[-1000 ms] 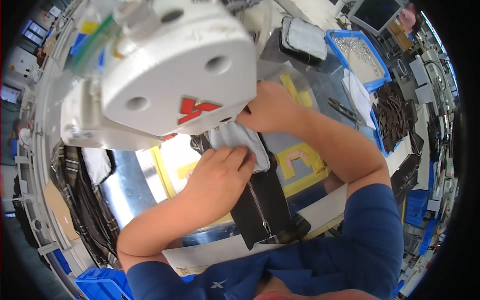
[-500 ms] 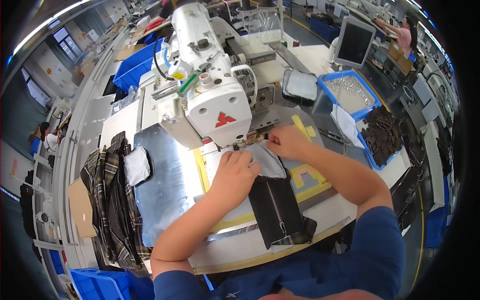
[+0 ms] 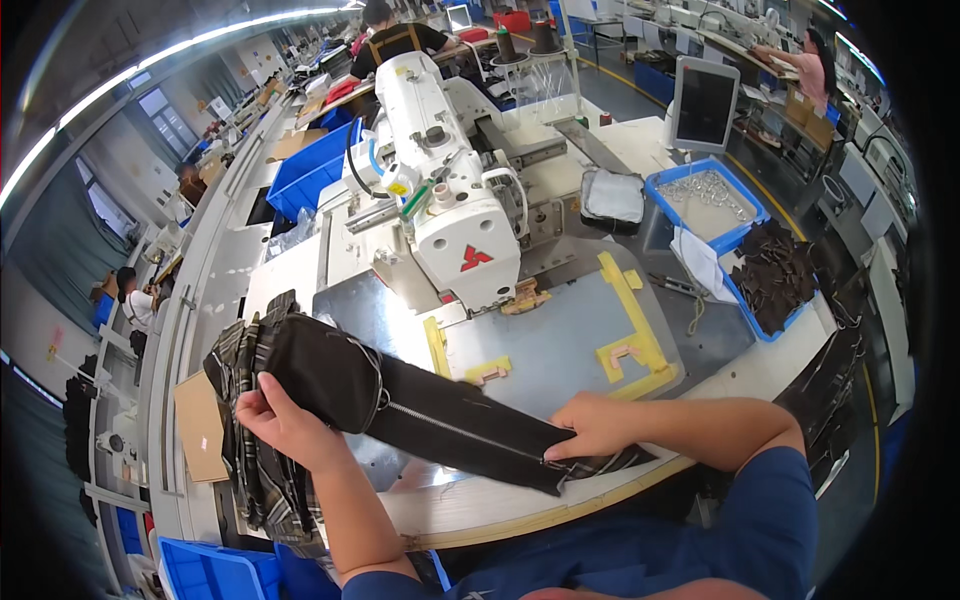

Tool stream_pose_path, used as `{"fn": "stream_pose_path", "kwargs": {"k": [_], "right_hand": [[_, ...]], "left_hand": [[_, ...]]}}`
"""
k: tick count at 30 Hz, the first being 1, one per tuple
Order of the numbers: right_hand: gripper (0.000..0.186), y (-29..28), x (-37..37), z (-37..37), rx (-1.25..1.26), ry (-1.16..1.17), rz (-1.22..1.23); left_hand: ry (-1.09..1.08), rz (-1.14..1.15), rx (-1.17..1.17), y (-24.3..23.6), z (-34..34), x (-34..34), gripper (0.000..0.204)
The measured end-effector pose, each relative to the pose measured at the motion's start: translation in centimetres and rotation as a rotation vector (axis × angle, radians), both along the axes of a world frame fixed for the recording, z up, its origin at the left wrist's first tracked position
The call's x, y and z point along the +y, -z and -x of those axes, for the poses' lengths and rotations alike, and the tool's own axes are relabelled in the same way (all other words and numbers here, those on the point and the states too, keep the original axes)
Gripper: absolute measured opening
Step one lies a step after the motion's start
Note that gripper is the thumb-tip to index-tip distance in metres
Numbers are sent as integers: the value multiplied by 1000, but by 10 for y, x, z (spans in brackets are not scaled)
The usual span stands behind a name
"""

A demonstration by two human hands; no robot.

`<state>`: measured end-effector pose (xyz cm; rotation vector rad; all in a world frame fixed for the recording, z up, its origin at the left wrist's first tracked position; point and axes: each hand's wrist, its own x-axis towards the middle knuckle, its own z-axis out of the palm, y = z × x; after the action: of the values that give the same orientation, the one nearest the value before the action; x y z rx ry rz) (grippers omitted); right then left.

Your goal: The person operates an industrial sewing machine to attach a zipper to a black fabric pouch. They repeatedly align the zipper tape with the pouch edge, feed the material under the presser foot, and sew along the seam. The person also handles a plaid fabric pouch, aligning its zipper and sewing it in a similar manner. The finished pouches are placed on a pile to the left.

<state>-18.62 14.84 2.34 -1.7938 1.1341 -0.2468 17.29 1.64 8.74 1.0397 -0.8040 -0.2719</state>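
Your left hand point(image 3: 285, 425) grips the dark zippered piece point(image 3: 430, 410) at the desk's left edge, over the plaid stack point(image 3: 250, 470); your right hand point(image 3: 590, 432) pinches its other end near the front edge. Keep it taut, zipper up, and lay it squarely on the stack.

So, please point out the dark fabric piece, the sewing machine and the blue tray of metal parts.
Dark fabric piece point(image 3: 440, 420), head view, middle near the zipper.
Sewing machine point(image 3: 455, 225), head view, white head.
Blue tray point(image 3: 752, 205), head view, right rim.
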Motion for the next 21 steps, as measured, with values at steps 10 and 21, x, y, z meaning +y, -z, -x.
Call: {"fn": "stream_pose_path", "kwargs": {"k": [10, 21], "right_hand": [[45, -85, -7, -18, -121, -343, -34], [72, -37, 18, 18, -1022, 541, -9]], "left_hand": [[1685, -80, -1105, -34, 90, 43, 72], [1719, 42, -707, -115, 138, 51, 21]]}}
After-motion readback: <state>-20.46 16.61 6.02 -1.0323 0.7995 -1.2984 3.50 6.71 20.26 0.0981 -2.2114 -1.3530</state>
